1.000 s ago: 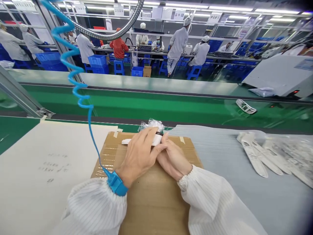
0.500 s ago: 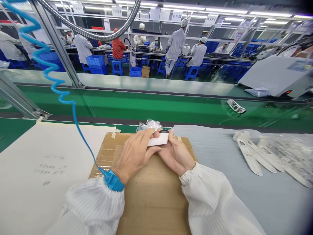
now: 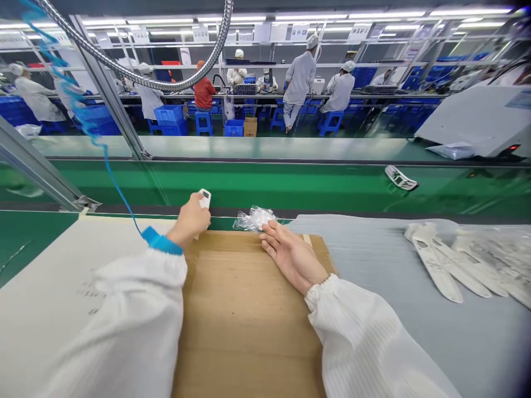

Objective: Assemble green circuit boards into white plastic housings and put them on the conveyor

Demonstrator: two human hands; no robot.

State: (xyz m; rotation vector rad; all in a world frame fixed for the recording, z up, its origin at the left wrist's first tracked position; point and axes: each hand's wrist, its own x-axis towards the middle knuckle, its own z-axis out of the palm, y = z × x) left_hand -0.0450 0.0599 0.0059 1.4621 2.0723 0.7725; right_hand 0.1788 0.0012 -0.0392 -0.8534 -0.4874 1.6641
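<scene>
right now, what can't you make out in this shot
Head view: middle of the white plastic piece, hidden by the left hand.
Head view: marks on the white sheet, too faint and blurred to read.
Head view: right end of the clear bag, cut off by the right edge.
Head view: coils of the blue cord, blurred.

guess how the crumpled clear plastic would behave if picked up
The crumpled plastic is probably floppy, since it looks thin and creased. It seems likely to be light for its size, being loosely bunched. It may be slippery, given its shine.
</scene>
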